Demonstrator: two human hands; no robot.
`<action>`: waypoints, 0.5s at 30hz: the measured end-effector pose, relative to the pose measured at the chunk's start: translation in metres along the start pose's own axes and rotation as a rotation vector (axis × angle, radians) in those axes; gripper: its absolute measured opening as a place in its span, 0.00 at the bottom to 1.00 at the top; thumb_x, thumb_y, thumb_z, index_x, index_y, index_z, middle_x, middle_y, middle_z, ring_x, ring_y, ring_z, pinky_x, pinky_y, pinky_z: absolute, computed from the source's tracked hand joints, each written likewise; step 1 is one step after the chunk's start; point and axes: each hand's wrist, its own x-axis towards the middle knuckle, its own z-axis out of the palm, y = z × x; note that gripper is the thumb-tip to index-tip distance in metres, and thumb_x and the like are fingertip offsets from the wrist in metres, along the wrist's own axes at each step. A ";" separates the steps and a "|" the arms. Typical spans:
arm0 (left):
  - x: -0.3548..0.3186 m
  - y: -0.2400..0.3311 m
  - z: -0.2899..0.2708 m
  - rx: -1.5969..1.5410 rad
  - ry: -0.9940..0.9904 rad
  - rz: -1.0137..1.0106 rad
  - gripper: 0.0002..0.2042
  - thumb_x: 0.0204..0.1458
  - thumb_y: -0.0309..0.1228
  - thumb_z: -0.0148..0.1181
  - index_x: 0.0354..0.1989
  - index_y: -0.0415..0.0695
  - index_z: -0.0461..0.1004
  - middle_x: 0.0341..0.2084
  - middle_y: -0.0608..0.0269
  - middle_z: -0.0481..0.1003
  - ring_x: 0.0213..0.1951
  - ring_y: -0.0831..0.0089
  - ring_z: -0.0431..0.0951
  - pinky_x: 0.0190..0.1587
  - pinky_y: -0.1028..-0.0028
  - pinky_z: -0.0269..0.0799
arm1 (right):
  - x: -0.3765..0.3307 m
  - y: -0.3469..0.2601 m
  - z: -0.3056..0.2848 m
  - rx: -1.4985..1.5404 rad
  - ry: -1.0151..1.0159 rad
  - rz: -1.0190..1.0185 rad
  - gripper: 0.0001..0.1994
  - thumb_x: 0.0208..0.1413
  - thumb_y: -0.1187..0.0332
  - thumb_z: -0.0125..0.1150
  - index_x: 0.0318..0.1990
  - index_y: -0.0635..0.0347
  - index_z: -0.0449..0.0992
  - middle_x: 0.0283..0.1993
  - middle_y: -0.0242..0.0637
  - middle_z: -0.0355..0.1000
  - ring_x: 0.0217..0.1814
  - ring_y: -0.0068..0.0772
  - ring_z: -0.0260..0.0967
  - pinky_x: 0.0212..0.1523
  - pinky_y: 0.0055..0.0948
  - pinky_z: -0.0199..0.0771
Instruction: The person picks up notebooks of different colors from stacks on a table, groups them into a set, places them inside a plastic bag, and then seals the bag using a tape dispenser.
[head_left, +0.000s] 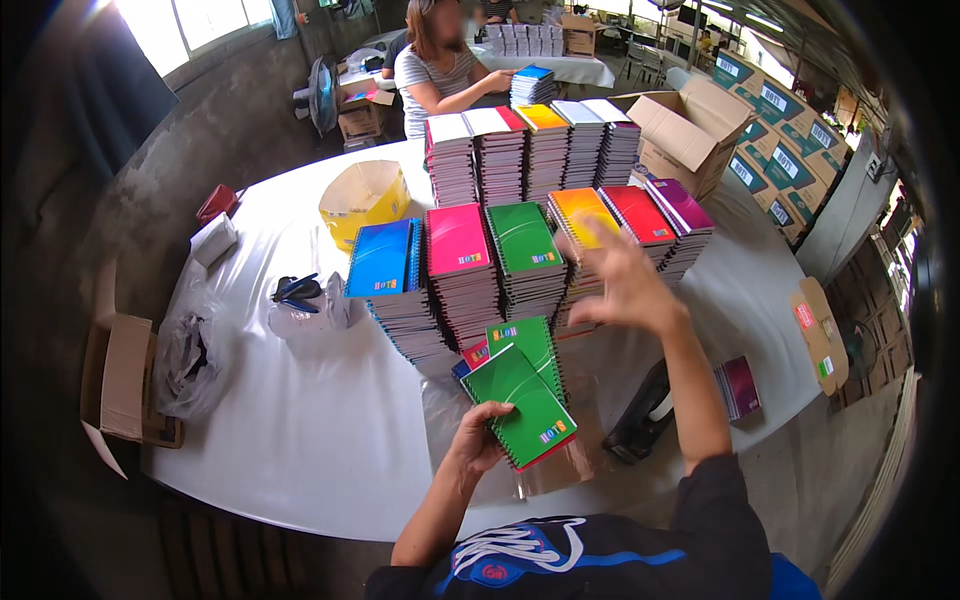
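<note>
My left hand point(478, 438) grips a green spiral notebook point(522, 410) with a red-edged notebook under it. Just behind lies another green notebook point(528, 345), with pink and blue ones partly showing beneath. My right hand point(630, 283) is raised with fingers spread, over the front of the stack of yellow notebooks point(580, 212) and partly covering it. Whether its fingers touch that stack I cannot tell. In the same row stand stacks of blue notebooks point(383, 258), pink notebooks point(457, 240), green notebooks point(524, 240), red notebooks point(636, 215) and purple notebooks point(680, 207).
More notebook stacks point(500, 160) form a back row, beside an open carton point(690, 130). Clear plastic bags point(590, 450), a black tool point(640, 415) and a purple notebook point(738, 388) lie close by. A yellow container point(365, 200) stands left; a co-worker point(445, 75) handles notebooks opposite.
</note>
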 end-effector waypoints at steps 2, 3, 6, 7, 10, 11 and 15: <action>0.013 -0.001 0.013 0.014 -0.062 -0.067 0.17 0.45 0.25 0.55 0.46 0.37 0.68 0.39 0.56 0.74 0.39 0.66 0.77 0.44 0.66 0.75 | -0.002 0.068 0.018 -0.143 -0.029 0.222 0.42 0.35 0.61 0.71 0.63 0.48 0.59 0.68 0.45 0.48 0.69 0.47 0.47 0.66 0.47 0.49; 0.016 0.001 0.017 0.024 -0.079 -0.084 0.17 0.45 0.25 0.55 0.46 0.37 0.67 0.39 0.55 0.74 0.39 0.66 0.77 0.44 0.65 0.75 | -0.006 0.097 0.027 -0.127 -0.042 0.133 0.35 0.39 0.74 0.63 0.61 0.53 0.63 0.63 0.48 0.59 0.65 0.44 0.55 0.65 0.43 0.54; 0.015 0.003 0.029 0.119 -0.086 0.010 0.18 0.44 0.24 0.54 0.46 0.33 0.67 0.39 0.53 0.74 0.40 0.64 0.77 0.48 0.64 0.73 | 0.000 0.105 0.019 0.095 -0.052 0.080 0.29 0.37 0.82 0.54 0.54 0.55 0.71 0.54 0.49 0.67 0.58 0.43 0.65 0.61 0.35 0.62; 0.016 0.001 0.030 0.120 -0.077 0.009 0.18 0.44 0.24 0.54 0.46 0.33 0.67 0.39 0.53 0.75 0.40 0.64 0.77 0.47 0.64 0.73 | 0.001 0.104 0.018 0.109 0.011 0.092 0.26 0.36 0.83 0.52 0.49 0.55 0.75 0.50 0.50 0.69 0.53 0.43 0.69 0.58 0.32 0.65; 0.019 0.000 0.030 0.115 -0.069 0.009 0.18 0.45 0.24 0.54 0.47 0.34 0.66 0.38 0.55 0.74 0.39 0.66 0.77 0.46 0.65 0.75 | 0.016 0.105 0.008 0.264 -0.153 0.176 0.29 0.36 0.84 0.50 0.51 0.51 0.74 0.49 0.46 0.70 0.51 0.42 0.70 0.56 0.30 0.67; 0.020 -0.001 0.032 0.109 -0.084 0.003 0.19 0.45 0.24 0.55 0.48 0.36 0.65 0.39 0.56 0.74 0.40 0.67 0.77 0.45 0.65 0.75 | 0.018 0.107 0.002 0.253 -0.174 0.157 0.28 0.37 0.83 0.51 0.50 0.51 0.74 0.49 0.45 0.71 0.50 0.41 0.71 0.54 0.29 0.68; 0.023 -0.006 0.034 0.096 -0.075 0.025 0.19 0.47 0.26 0.56 0.49 0.39 0.65 0.39 0.58 0.73 0.39 0.69 0.77 0.44 0.66 0.75 | 0.015 0.114 -0.004 0.490 -0.151 0.241 0.21 0.43 0.80 0.56 0.48 0.57 0.75 0.43 0.49 0.74 0.43 0.41 0.74 0.46 0.30 0.72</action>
